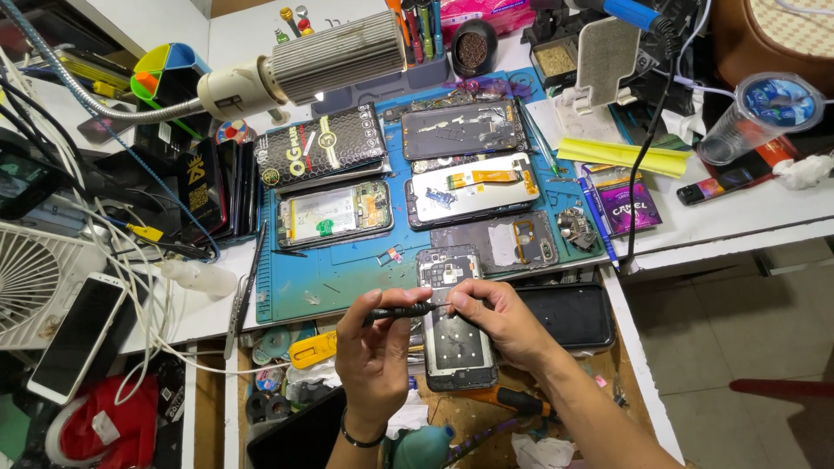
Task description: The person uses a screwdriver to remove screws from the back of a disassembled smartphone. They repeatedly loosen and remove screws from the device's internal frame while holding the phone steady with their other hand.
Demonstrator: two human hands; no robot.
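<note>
Left hand: I see my left hand (373,343) raised palm-inward at the near edge of the blue work mat (339,274), fingers pinched narrowly round the handle end of a slim black precision screwdriver (401,310); a dark band circles the wrist.
Right hand: my right hand (499,317) comes in from the lower right, fingertips closed on the tip end of the same screwdriver, so the tool lies level between both hands.
Opened phone: a black smartphone with its back cover off (453,321) lies lengthwise across the mat's near edge, directly under the screwdriver; my right hand rests over its upper half.
Mat: farther back on it lie several more dismantled phones, among them one with a white battery (334,213) and one showing an orange flex cable (473,187), plus a black patterned box (321,146) toward the far left corner.
Bench: a white table (738,213), crowded; a gooseneck lamp with a ribbed metal head (334,56) hangs over the mat's far edge, a white fan (30,282) sits at the left edge, a white-framed phone (76,334) beside it.
Containers: a clear plastic cup with a sealed blue lid (760,113) stands near the far right corner; contents unclear. A black round pot (473,48) holds brownish wire wool.
Room: grey tiled floor (738,330) to the right.
</note>
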